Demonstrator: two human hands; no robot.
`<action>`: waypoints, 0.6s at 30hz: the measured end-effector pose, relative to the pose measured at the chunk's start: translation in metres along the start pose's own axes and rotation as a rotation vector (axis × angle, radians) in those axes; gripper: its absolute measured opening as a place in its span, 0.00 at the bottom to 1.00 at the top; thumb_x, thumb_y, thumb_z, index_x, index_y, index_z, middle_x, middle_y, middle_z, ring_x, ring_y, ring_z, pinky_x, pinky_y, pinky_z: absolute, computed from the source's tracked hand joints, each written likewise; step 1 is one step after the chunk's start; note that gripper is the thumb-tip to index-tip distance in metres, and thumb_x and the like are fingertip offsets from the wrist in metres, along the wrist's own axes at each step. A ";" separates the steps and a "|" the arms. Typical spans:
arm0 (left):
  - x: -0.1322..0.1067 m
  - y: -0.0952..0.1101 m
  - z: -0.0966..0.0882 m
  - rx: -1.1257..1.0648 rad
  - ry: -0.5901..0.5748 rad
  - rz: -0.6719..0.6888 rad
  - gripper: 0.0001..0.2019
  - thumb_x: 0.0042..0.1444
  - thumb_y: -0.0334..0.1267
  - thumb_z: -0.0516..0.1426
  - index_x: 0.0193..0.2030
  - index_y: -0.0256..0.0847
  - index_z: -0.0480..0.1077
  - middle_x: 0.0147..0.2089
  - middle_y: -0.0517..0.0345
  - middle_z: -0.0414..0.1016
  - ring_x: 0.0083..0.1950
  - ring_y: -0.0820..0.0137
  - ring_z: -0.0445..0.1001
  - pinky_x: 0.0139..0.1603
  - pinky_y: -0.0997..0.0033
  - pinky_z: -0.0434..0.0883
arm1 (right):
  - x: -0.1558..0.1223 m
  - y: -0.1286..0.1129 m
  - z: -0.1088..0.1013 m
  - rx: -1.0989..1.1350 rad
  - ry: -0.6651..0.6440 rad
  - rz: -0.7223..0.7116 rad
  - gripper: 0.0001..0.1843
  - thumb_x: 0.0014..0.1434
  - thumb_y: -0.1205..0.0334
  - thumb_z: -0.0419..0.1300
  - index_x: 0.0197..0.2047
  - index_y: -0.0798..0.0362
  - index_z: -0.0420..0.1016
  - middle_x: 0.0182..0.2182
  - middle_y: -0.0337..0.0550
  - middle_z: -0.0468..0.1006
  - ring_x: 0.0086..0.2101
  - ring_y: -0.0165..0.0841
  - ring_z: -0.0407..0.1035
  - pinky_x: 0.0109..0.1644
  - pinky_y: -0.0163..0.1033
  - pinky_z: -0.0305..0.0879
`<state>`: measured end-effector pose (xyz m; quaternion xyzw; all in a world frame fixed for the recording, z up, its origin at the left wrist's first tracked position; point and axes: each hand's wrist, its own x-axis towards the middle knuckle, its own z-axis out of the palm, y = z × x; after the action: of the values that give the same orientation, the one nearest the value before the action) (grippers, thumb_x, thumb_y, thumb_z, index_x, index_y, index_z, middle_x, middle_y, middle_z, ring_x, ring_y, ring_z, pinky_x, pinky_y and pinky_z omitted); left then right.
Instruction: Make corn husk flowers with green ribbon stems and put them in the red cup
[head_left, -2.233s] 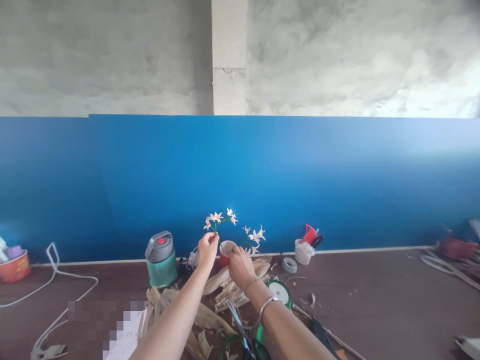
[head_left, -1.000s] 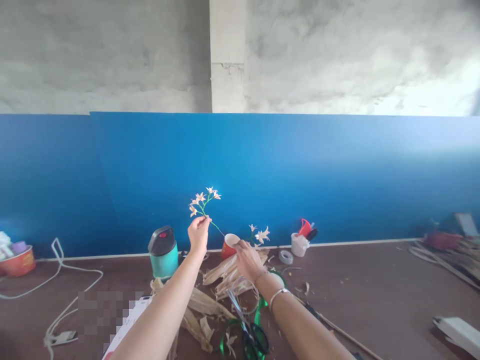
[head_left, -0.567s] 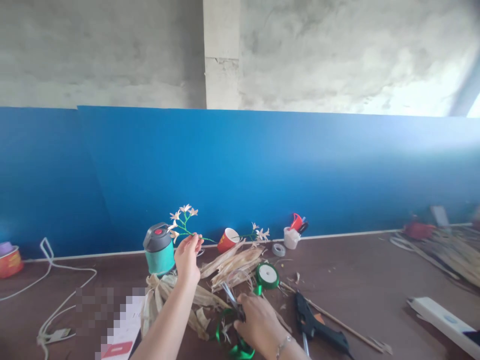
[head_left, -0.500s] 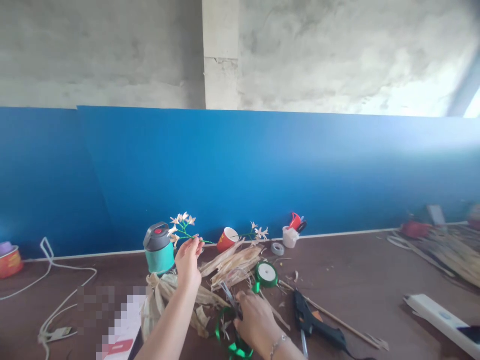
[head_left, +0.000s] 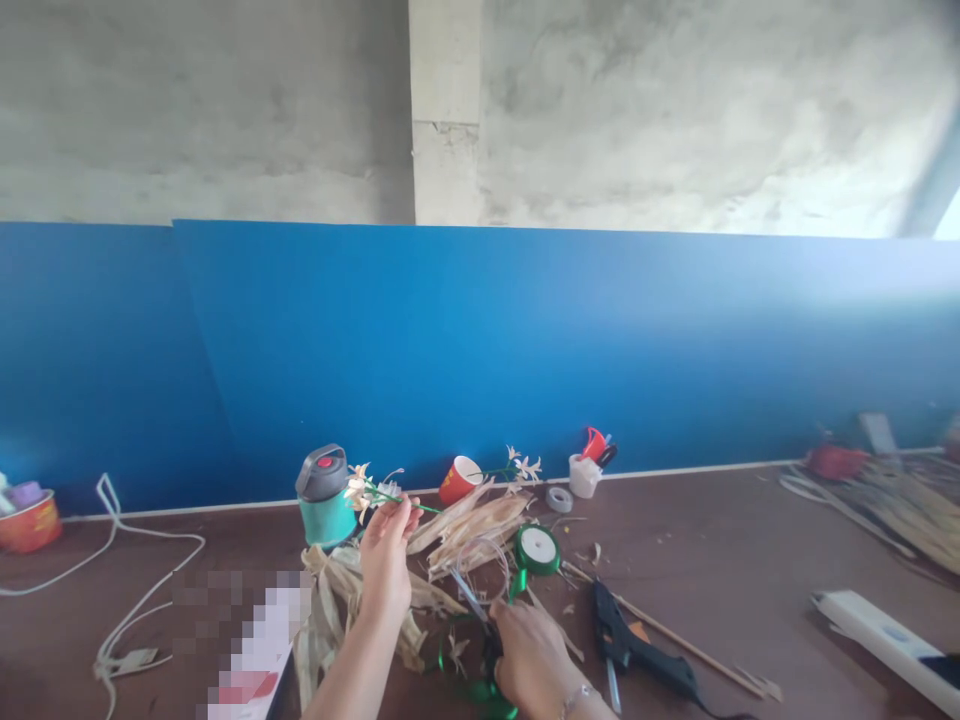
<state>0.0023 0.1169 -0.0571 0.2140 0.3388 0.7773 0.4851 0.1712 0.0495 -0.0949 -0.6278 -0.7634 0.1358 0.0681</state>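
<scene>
My left hand (head_left: 388, 550) pinches the green stem of an artificial flower sprig (head_left: 361, 490), its pale petals pointing left in front of a teal jar (head_left: 327, 515) with a grey lid. Lower and to the right, my right hand (head_left: 531, 650) is closed around the dark handles of scissors (head_left: 469, 592), whose metal blades point up and left. Green ribbon (head_left: 517, 585) runs close by that hand from a spool (head_left: 538, 548). Dried corn husks (head_left: 480, 525) are spread between and beyond my hands. How the fingers sit in the scissor handles is hidden.
A red cup (head_left: 459, 482) lies tilted near the blue partition (head_left: 525, 350), with another flower sprig (head_left: 525, 466) beside it. Grey tape (head_left: 559, 499) and a white cup (head_left: 584, 476) stand right of it. A black glue gun (head_left: 637, 645) and a stick (head_left: 690, 645) lie at right.
The flower sprig in my left hand has turned, its blossoms now lower and more to the left. My right hand has come up off the table with the scissors. The view has shifted slightly.
</scene>
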 end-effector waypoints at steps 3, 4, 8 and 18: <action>-0.003 0.003 0.002 -0.046 -0.014 -0.030 0.16 0.33 0.38 0.70 0.28 0.37 0.72 0.28 0.59 0.78 0.31 0.73 0.76 0.37 0.73 0.70 | -0.001 0.009 -0.002 0.029 0.053 0.011 0.26 0.44 0.77 0.54 0.49 0.62 0.73 0.43 0.57 0.77 0.46 0.47 0.69 0.50 0.43 0.61; -0.004 0.004 0.003 -0.060 -0.016 -0.037 0.16 0.33 0.38 0.70 0.28 0.37 0.72 0.29 0.59 0.78 0.31 0.73 0.76 0.38 0.73 0.70 | -0.001 0.013 -0.004 0.066 0.083 0.012 0.26 0.44 0.77 0.54 0.49 0.61 0.73 0.43 0.56 0.77 0.46 0.46 0.69 0.50 0.43 0.61; -0.007 0.009 0.006 -0.112 -0.013 -0.057 0.15 0.33 0.38 0.70 0.28 0.38 0.72 0.29 0.59 0.78 0.31 0.75 0.75 0.39 0.75 0.70 | 0.007 0.028 -0.008 0.509 0.090 0.069 0.26 0.40 0.77 0.54 0.45 0.58 0.74 0.32 0.46 0.78 0.33 0.38 0.71 0.37 0.37 0.62; -0.017 0.003 0.008 -0.169 0.008 -0.109 0.12 0.38 0.34 0.69 0.30 0.37 0.72 0.31 0.58 0.78 0.34 0.74 0.76 0.39 0.75 0.70 | 0.013 0.027 -0.015 1.373 -0.199 0.015 0.15 0.37 0.64 0.66 0.31 0.54 0.68 0.19 0.31 0.70 0.19 0.25 0.65 0.24 0.30 0.54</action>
<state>0.0135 0.1035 -0.0495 0.1505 0.2853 0.7764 0.5415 0.1983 0.0687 -0.0891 -0.4325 -0.5029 0.6454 0.3788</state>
